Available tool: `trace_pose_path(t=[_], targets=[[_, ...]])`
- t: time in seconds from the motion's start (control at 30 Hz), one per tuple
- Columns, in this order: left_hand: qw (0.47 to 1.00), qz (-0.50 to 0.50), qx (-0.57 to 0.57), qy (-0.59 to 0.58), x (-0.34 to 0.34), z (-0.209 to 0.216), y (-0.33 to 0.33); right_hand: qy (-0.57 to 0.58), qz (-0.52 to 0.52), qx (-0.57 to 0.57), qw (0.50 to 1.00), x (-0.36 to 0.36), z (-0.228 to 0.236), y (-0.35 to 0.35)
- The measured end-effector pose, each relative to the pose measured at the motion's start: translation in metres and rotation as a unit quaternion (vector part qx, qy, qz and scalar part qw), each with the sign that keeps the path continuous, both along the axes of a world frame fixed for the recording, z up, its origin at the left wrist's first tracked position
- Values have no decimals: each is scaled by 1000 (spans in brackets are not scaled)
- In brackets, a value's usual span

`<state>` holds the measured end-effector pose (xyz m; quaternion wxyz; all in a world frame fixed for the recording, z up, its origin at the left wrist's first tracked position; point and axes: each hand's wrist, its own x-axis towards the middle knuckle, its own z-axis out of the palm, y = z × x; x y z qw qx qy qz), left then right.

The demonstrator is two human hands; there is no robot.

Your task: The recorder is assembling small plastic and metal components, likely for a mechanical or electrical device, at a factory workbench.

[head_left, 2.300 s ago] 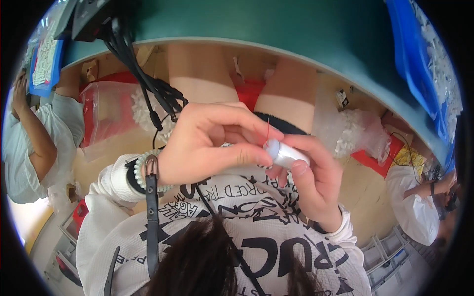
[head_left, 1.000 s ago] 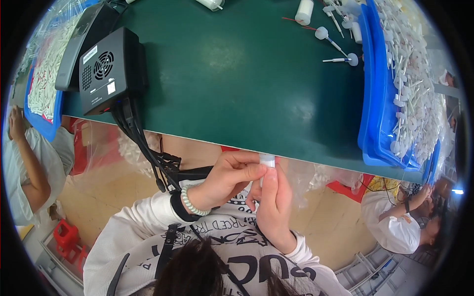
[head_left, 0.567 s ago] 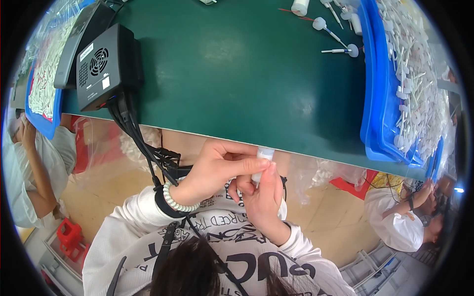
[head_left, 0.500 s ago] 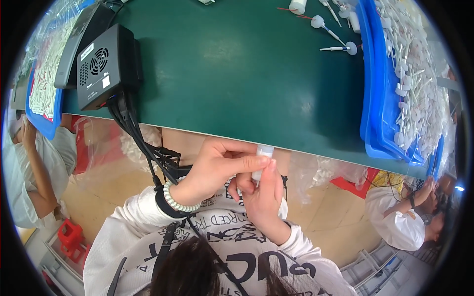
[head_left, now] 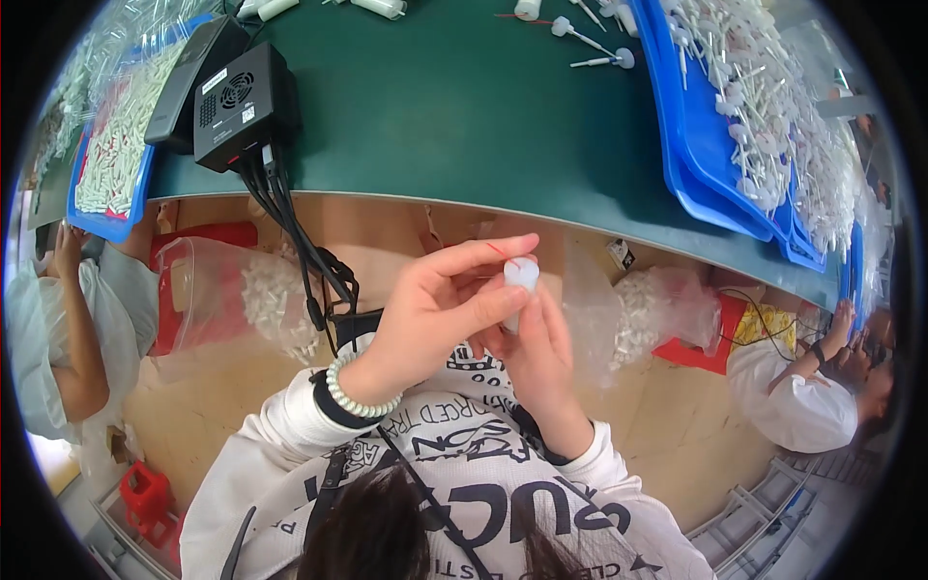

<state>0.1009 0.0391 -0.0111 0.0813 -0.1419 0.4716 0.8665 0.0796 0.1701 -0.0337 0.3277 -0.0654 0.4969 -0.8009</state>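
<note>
A small white plastic bottle [head_left: 521, 275] with a round top is held between my two hands, just off the table's near edge and above my lap. My left hand [head_left: 430, 304] presses its thumb against the bottle's side, while its index finger reaches past the top. From the right and below, my right hand [head_left: 539, 353] is closed round the lower part of the bottle, hiding much of it. A thin red tube [head_left: 500, 252] sticks out at the bottle's top, close to my left index finger.
On the green table [head_left: 435, 116] stands a black box with a fan grille [head_left: 246, 106], its cables hanging over the edge. Blue trays [head_left: 691, 164] at right hold white nozzle parts. A left tray [head_left: 121, 227] holds small pale pieces. Bags of white parts [head_left: 643, 314] lie below; people sit either side.
My hands have lifted the bottle slightly and tilted it so its top faces up. The red tube now shows, and my left index finger has stretched out. The view has shifted.
</note>
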Motion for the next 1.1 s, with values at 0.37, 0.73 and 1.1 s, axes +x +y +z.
trace_pose_path(t=[0.37, 0.73, 1.1], targets=[[986, -24, -16, 166, 0, -5, 8, 298, -141, 244, 912, 11, 33, 41], [967, 26, -62, 245, 9, -2, 15, 270, -228, 104, 930, 14, 28, 63], [976, 28, -73, 202, 8, 6, 19, 179, -231, -63, 954, 5, 32, 66]])
